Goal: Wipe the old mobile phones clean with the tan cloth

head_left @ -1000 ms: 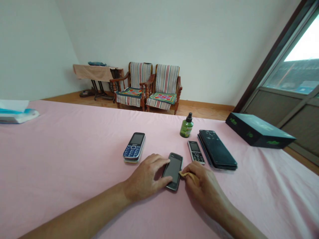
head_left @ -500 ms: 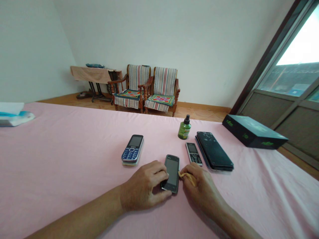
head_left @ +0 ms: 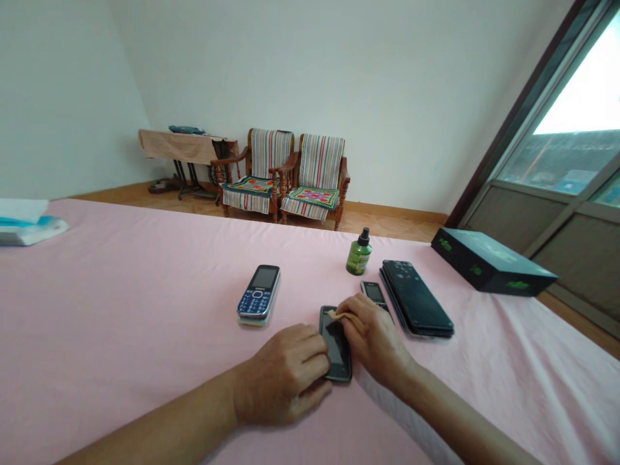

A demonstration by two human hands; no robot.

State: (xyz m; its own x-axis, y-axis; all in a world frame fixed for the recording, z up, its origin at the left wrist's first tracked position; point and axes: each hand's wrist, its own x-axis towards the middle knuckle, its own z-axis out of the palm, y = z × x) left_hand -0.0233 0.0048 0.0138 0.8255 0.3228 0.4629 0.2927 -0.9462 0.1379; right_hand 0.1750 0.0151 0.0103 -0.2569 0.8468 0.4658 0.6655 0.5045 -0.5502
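Observation:
A dark touchscreen phone lies face up on the pink cloth. My left hand grips its left edge, with curled fingers pressed against the side and screen edge. My right hand pinches a small yellow-tan cloth, which touches the upper part of the screen. Just behind the right hand a silver keypad phone lies partly hidden. To the left sits a blue keypad phone on top of another pale-edged item.
A green spray bottle stands behind the phones. A stack of dark phones lies to the right, with a black box beyond. At the far left is a white and blue packet. Two wooden chairs stand past the table.
My right hand has moved from the phone's right edge up and left onto the top of its screen, carrying the cloth. My left hand still holds the left edge.

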